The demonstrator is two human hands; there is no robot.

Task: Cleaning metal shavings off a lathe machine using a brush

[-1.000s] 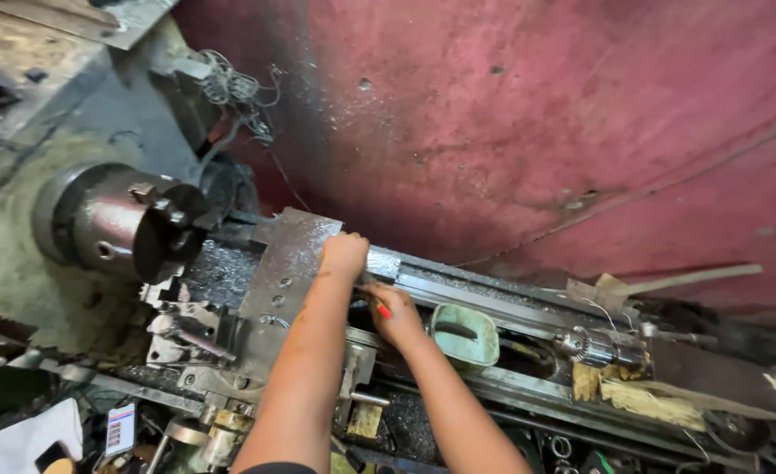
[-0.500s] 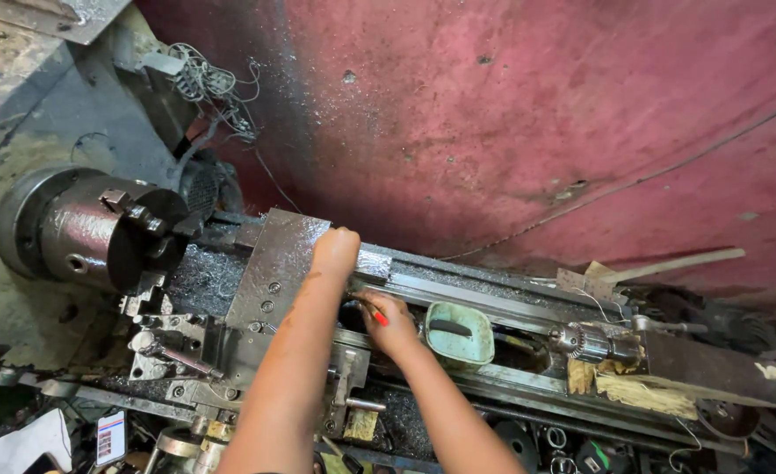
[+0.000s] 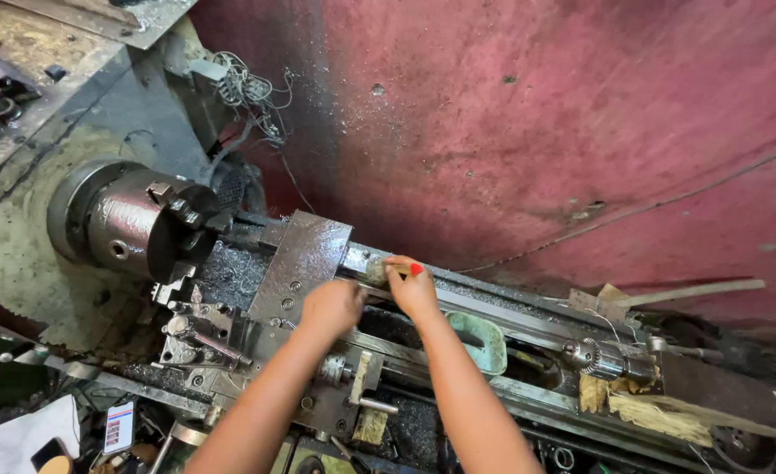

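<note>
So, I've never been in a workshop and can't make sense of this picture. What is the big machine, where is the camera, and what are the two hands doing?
The camera sits on the person's head and looks down along both bare arms. The machine is a metal lathe, grimy and strewn with shavings. The round steel drum at the left is its chuck, which has nothing clamped in it. The left hand rests on a flat grey metal plate. The right hand pinches a small brush against the long rail. Further right lie a pale green tray and a small drill chuck. Behind stands a dusty red wall.
</note>
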